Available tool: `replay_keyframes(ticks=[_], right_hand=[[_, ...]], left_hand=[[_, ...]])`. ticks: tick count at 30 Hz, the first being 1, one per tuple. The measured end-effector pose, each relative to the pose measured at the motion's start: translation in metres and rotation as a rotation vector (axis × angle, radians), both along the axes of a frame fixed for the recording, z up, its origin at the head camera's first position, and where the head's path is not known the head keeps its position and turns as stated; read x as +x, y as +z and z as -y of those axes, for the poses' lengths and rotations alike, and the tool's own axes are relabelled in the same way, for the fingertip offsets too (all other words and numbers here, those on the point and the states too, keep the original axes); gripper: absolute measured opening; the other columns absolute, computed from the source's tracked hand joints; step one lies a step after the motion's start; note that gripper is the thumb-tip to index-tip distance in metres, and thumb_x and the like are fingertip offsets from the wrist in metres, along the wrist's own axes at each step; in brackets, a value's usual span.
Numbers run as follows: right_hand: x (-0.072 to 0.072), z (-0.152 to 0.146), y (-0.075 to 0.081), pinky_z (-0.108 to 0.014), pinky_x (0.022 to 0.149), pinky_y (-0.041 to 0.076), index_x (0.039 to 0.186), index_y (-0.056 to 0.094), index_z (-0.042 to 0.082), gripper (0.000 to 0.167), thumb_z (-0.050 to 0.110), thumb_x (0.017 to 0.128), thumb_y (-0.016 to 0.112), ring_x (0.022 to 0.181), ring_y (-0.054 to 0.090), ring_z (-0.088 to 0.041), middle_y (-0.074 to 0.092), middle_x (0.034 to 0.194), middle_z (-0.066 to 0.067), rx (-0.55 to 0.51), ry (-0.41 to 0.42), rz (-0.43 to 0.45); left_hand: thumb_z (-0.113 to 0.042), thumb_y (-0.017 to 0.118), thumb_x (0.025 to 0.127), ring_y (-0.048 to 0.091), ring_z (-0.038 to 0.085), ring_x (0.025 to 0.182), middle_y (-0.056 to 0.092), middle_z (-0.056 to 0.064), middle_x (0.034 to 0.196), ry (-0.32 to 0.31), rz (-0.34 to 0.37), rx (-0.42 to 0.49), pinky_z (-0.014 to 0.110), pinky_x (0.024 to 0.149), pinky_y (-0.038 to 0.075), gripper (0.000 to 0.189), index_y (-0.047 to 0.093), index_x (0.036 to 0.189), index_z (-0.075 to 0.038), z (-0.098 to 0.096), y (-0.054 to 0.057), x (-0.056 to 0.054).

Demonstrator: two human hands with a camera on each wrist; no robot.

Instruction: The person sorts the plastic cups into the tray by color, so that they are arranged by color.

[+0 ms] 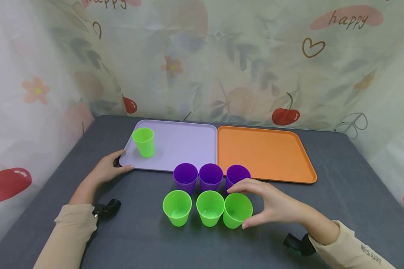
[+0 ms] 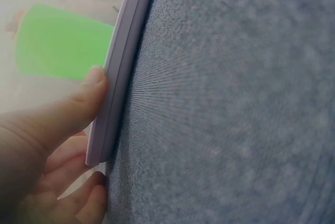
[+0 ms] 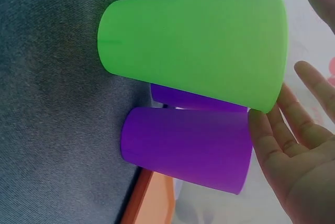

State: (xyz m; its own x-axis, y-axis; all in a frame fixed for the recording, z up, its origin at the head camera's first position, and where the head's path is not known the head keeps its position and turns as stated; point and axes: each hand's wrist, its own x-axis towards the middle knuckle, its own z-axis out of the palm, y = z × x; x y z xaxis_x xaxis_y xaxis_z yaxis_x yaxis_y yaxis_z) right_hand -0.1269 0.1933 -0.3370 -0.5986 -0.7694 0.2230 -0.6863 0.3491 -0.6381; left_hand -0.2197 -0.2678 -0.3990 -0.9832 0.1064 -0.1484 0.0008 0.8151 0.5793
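Observation:
At the near-left corner of a lavender tray, my left hand holds the rim, thumb on the front edge and fingers at the left side. One green cup stands upright on this tray. My right hand spreads around the right green cup of a front row of three. Its thumb is apart from that cup in the right wrist view, with fingertips near the rim. The other two are the left green cup and the middle green cup.
Behind the green row stand three purple cups, the right one partly hidden by my right hand. An orange tray lies beside the lavender one. A dark cloth covers the table, and a patterned curtain hangs behind.

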Motion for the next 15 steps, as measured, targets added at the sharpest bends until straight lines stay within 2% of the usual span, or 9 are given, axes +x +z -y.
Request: replay_keyframes(ticks=[6, 15], right_hand=[[0.000, -0.001, -0.004, -0.023, 0.096, 0.045, 0.125, 0.055, 0.019, 0.066, 0.027, 0.066, 0.084, 0.113, 0.052, -0.007, 0.060, 0.120, 0.000, 0.016, -0.022, 0.005], [-0.002, 0.000, -0.010, -0.024, 0.093, 0.047, 0.124, 0.056, 0.015, 0.061, 0.023, 0.070, 0.082, 0.107, 0.056, -0.013, 0.063, 0.116, -0.003, -0.012, -0.009, -0.046]], left_hand=[[-0.040, 0.065, 0.085, 0.027, 0.051, 0.133, 0.026, 0.034, 0.146, 0.006, 0.005, -0.005, 0.059, 0.109, 0.027, 0.085, 0.025, 0.144, 0.007, -0.002, 0.002, 0.001], [-0.040, 0.065, 0.085, 0.027, 0.050, 0.134, 0.026, 0.034, 0.146, 0.009, 0.004, 0.000, 0.059, 0.109, 0.026, 0.085, 0.025, 0.144, 0.006, -0.002, 0.002, 0.001]])
